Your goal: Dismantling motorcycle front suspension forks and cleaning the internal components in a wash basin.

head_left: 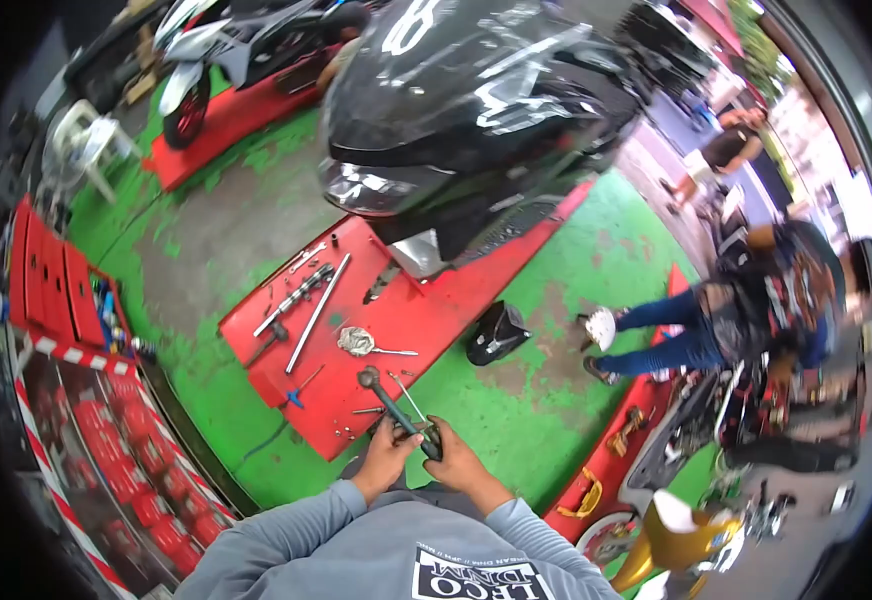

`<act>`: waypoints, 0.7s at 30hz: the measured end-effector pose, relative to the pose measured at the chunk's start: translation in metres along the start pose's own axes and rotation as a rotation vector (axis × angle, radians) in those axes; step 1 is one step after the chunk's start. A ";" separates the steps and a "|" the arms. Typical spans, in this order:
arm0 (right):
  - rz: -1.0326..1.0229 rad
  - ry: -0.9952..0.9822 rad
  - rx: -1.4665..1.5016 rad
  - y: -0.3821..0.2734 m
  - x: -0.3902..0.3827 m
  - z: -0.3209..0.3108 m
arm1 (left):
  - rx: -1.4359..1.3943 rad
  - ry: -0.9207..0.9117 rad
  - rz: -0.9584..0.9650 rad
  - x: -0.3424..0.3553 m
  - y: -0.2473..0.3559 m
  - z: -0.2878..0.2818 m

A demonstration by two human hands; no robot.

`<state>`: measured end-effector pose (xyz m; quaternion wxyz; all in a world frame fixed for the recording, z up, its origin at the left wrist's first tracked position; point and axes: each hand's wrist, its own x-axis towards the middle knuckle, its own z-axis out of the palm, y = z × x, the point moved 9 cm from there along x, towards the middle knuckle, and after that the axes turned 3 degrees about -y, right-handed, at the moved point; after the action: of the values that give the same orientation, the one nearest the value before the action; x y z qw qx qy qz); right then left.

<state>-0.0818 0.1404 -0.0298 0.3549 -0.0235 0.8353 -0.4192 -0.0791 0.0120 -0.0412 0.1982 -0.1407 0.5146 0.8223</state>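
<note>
Both my hands are closed on a dark ratchet wrench (pixel 396 408) with a round head, held slanting above the near end of a red lift platform (pixel 396 325). My left hand (pixel 386 455) grips the middle of its handle, and my right hand (pixel 453 460) wraps the lower end. A thin metal rod (pixel 409 398) shows close beside the wrench, but whether it is held cannot be made out. On the platform lie a crumpled foil-like piece (pixel 356 342), a long metal bar (pixel 318 313), an extension bar with sockets (pixel 293 300) and a blue-handled tool (pixel 294 398).
A black scooter (pixel 456 110) stands on the platform's far part. A black plastic part (pixel 497 333) sits on the green floor to the right. One person (pixel 706 320) stands at right, another (pixel 736 150) farther off. Red drawers (pixel 46 275) and a striped-edged rack (pixel 121 460) line the left.
</note>
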 end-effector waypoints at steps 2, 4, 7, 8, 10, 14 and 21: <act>-0.117 -0.001 -0.051 -0.004 -0.030 -0.015 | -0.056 0.061 -0.042 -0.020 -0.024 0.025; -0.101 -0.082 -0.102 -0.018 0.031 -0.016 | -0.064 0.128 -0.010 0.030 -0.023 -0.010; -0.009 -0.280 -0.206 -0.005 0.033 -0.015 | -0.149 0.288 -0.086 0.021 -0.046 -0.008; -0.099 -0.293 -0.203 -0.006 0.036 -0.018 | 0.039 0.299 -0.030 0.019 -0.044 -0.010; -0.122 -0.396 -0.131 0.009 0.045 -0.020 | 0.297 0.348 0.042 0.015 -0.051 -0.015; -0.084 -0.518 0.010 0.028 0.071 -0.024 | -0.187 0.402 -0.133 0.002 -0.072 -0.023; -0.067 -0.743 0.375 0.027 0.127 -0.005 | -0.772 0.435 0.036 0.083 -0.086 0.001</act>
<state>-0.1731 0.1184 -0.1201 0.6166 -0.1355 0.5583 -0.5384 -0.1116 0.0613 -0.1445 0.0040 -0.3651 0.2017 0.9089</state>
